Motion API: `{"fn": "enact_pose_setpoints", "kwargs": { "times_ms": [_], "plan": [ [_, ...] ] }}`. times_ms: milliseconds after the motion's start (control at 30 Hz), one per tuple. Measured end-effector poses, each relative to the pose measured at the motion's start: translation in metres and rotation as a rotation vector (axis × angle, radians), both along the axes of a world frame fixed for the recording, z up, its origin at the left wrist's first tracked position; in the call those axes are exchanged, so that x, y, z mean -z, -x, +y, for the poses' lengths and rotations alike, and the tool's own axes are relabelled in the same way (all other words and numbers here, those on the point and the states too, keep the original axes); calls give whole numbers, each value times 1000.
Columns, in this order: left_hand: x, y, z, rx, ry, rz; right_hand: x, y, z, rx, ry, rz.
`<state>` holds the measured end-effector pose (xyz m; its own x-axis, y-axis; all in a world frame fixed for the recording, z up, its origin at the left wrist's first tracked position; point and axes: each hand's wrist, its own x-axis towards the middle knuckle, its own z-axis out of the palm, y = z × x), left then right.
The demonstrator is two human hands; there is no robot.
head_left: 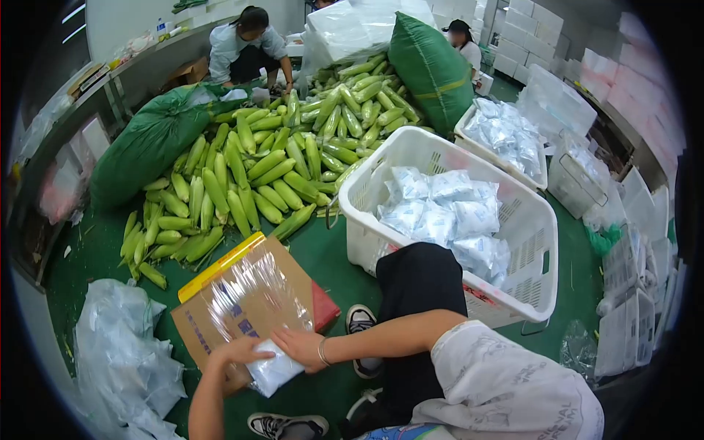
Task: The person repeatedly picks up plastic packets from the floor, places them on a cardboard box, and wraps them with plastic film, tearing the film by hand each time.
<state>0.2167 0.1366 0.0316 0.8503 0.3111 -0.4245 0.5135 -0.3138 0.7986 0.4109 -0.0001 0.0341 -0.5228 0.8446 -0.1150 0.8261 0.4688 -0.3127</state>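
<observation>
A small clear plastic packet with white contents (273,369) lies on the near edge of a flat cardboard box (246,301) wrapped in shiny film. Along its left side, my left hand (238,353) rests with fingers stretched over the top. My right hand (299,347) lies flat on the packet's upper right part, fingers extended toward the left hand. Right of the box, a big white plastic basket (440,293) holds several similar packets (444,213). Left of my left hand is a heap of clear plastic bags (125,359).
A large pile of green corn (242,169) spreads ahead, between two green sacks (150,136) (431,70). Two people (246,44) (462,45) are behind it. A second white crate of packets (506,136) stands at the right, near stacked clear bins (631,293).
</observation>
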Motion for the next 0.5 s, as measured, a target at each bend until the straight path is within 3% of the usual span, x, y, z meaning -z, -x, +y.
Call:
{"fn": "enact_pose_setpoints", "kwargs": {
  "times_ms": [67, 100, 133, 200, 267, 333, 367, 400, 433, 467, 500],
  "plan": [
    [-36, -4, -18, 183, -869, 95, -20, -2, 26, -24, 120, 121],
    [-71, -14, -36, -16, -1192, -40, -39, 1, 45, -63, 313, 2],
    [-68, -12, -45, -20, -1186, -38, -53, 2, 67, -106, 506, -113],
    [-53, -1, -57, -174, -761, 16, -64, -6, 123, -237, 742, -76],
    [-54, -9, -49, -233, -826, -40, -36, -5, 169, -276, 893, -33],
    [-46, -17, -24, -346, -819, 91, 3, -3, 201, -187, 1211, 605],
    [-33, -19, -12, -457, -801, 138, -7, -8, 200, -185, 1217, 592],
    [-20, -16, 8, -461, -798, 137, -17, -12, 197, -11, 1231, 649],
    [-8, -9, 28, -398, -632, 209, -24, -13, 192, 164, 1242, 713],
    [-10, -9, 37, -335, -472, 276, -11, -11, 191, 162, 1242, 720],
    [-18, -9, 41, -247, -422, 303, 4, -7, 193, 175, 1054, 730]
  ]
}}
